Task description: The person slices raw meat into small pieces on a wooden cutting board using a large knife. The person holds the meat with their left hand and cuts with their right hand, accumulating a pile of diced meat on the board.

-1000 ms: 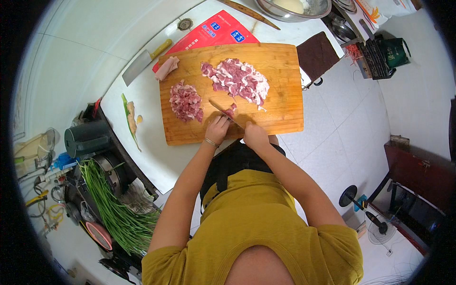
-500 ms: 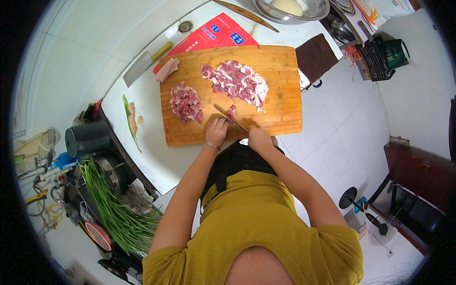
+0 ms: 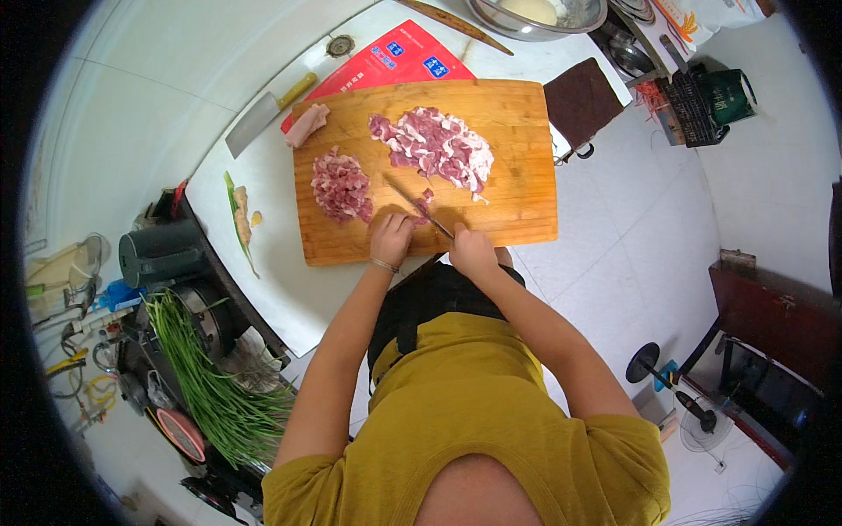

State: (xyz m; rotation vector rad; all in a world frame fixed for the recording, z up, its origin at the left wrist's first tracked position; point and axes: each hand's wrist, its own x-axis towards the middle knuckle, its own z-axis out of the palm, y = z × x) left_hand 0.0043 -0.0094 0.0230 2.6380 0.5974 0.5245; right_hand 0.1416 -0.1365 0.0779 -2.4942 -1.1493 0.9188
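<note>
My right hand (image 3: 474, 252) is closed round the handle of a knife (image 3: 407, 198), whose narrow blade slants up and left over the wooden cutting board (image 3: 517, 210). Small pieces of raw meat (image 3: 424, 203) lie at the blade. Just left of the knife, my left hand (image 3: 391, 237) has its fingers curled down on a bit of meat, mostly hidden under the fingertips. A heap of diced meat (image 3: 341, 186) sits above that hand, and a wider pile of sliced meat (image 3: 437, 151) lies at the middle of the board. One pale chunk of meat (image 3: 307, 125) rests at the upper left corner.
A cleaver (image 3: 263, 117) lies left of a red sheet (image 3: 395, 60) behind the board. Ginger (image 3: 243, 213) and a green onion stalk (image 3: 235, 206) are at the left. A metal bowl (image 3: 544, 28) with dough stands at the back. Green chives (image 3: 210, 377) hang at lower left.
Both hands have shifted slightly to the left. The knife has moved left with my right hand, its tip now farther up and left on the board.
</note>
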